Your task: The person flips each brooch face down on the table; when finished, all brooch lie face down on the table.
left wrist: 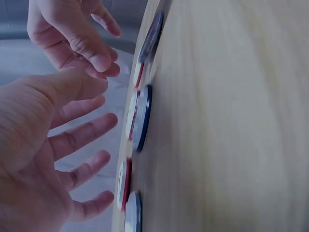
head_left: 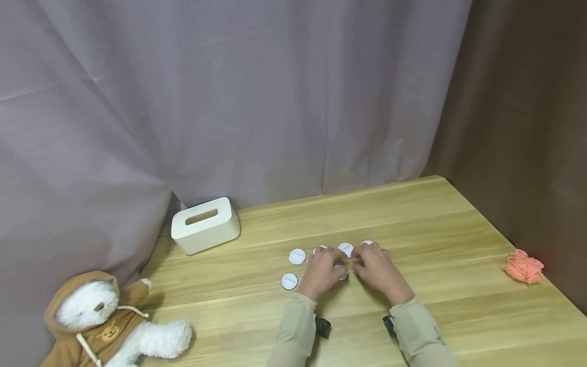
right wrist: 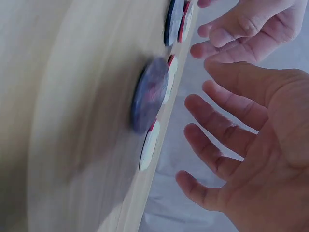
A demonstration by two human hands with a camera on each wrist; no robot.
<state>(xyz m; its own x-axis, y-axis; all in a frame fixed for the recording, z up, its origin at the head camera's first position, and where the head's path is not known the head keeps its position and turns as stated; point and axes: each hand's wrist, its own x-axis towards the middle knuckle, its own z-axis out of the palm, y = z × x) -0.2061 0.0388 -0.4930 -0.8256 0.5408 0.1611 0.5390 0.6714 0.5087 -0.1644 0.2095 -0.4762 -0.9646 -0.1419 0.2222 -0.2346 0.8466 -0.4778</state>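
Several round, flat discs with pale printed tops lie on the wooden table. My left hand hovers over them, fingers loosely spread and holding nothing, near a dark-rimmed disc. Beside it, my right hand has its fingers loosely bent and apart, also with nothing in them. A dark disc stands tilted and blurred in front of the right hand; in the head view it is hidden. Red-rimmed discs lie in the far row. Two discs, one far and one near, lie left of the hands.
A cream tissue box stands at the table's back left. On the left leans a white plush toy in a brown hoodie. A coral yarn bundle lies by the right edge. Grey curtains hang behind the table.
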